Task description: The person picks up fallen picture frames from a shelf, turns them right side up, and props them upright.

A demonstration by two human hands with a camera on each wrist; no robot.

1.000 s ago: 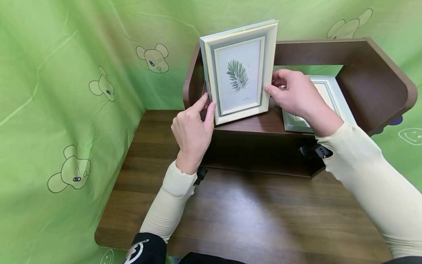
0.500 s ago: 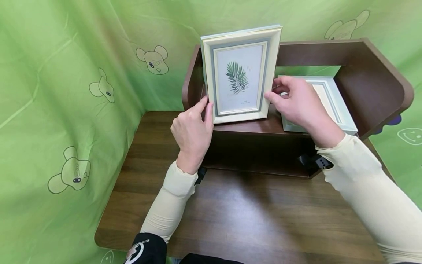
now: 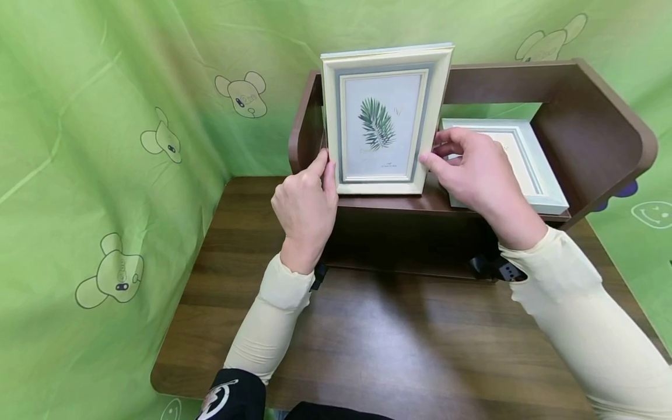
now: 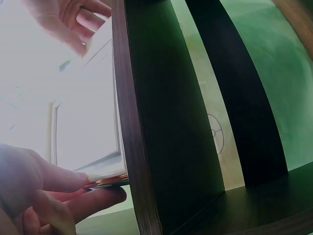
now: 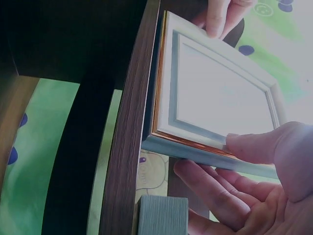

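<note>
A cream picture frame (image 3: 385,122) with a green leaf print stands nearly upright on the brown shelf (image 3: 388,202), its bottom edge near the front. A pale blue-grey layer lies behind its gold-edged front in the right wrist view; whether that is a second frame, I cannot tell. My left hand (image 3: 304,213) pinches the lower left side, thumb in front and a finger behind. At the opposite side my right hand (image 3: 475,175) pinches the edge, its thumb (image 5: 249,147) on the front and fingers behind. Glare washes out the print in both wrist views.
Right of the held frame, a pale blue picture frame (image 3: 551,195) lies flat on the shelf, partly covered by my right hand. The shelf's raised side panel (image 3: 593,128) bounds it. Below is a wooden desk (image 3: 388,338); a green curtain (image 3: 157,70) hangs behind and left.
The held frame has turned to face me more squarely and its top has come down slightly. Both hands keep their hold; the right has moved down a little with it.
</note>
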